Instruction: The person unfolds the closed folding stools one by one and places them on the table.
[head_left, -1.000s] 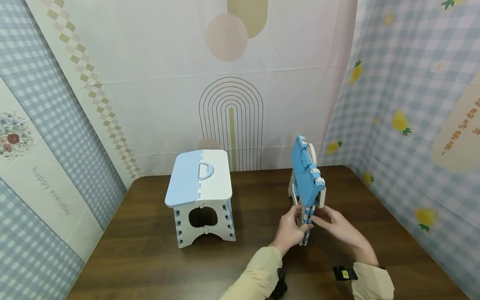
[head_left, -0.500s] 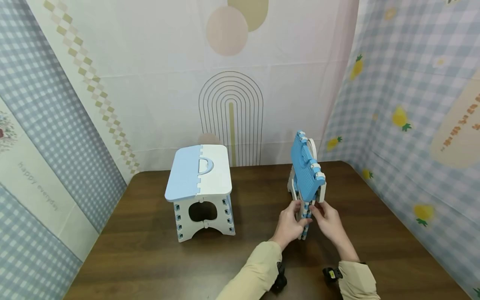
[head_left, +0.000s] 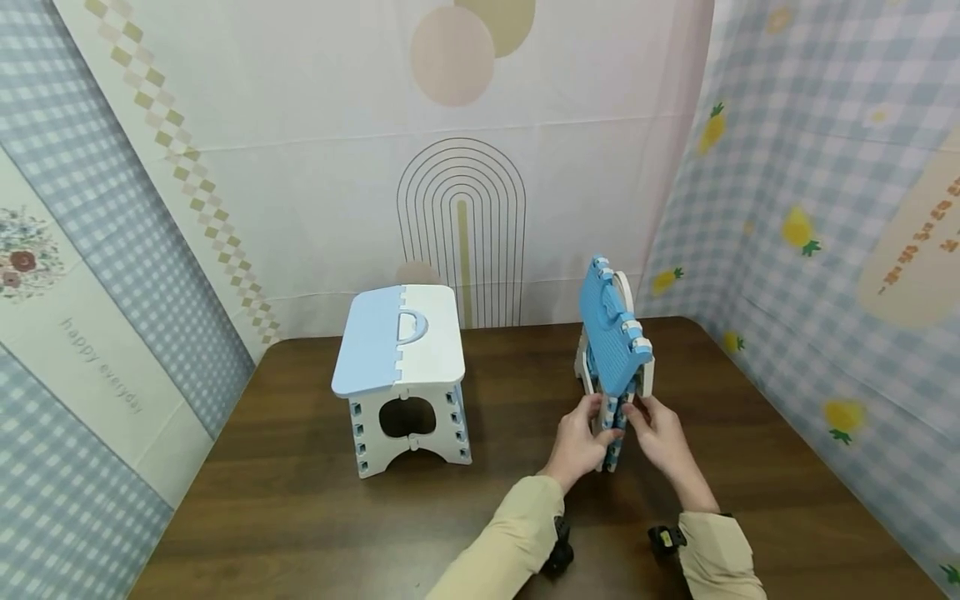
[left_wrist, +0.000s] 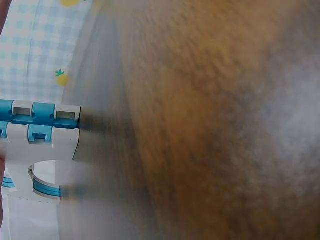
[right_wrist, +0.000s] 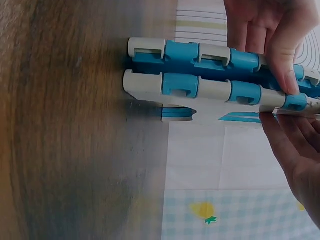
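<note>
A blue and white folding stool (head_left: 609,337) stands on edge, nearly folded, at the right of the table. My left hand (head_left: 576,440) grips its near leg panels, the thumb across the hinged edge. On the stool's right side my right hand (head_left: 663,437) holds the same leg, its fingertips against the white panel (right_wrist: 212,111) in the right wrist view. A narrow gap shows between the two rows of hinges there. The left wrist view catches only the stool's lower end (left_wrist: 44,142) and slivers of fingers. Some fingertips are hidden behind the panels.
A second folding stool (head_left: 400,342), pale blue and white, stands unfolded to the left on the brown wooden table (head_left: 300,517). A patterned white cloth (head_left: 322,208) hangs behind the table, with blue checked cloth (head_left: 795,333) along the right side.
My right hand has shifted in closer, its forearm swinging left and its thumb moving up the leg. The left hand keeps its grip. The stool stays in place while the view tilts slightly.
</note>
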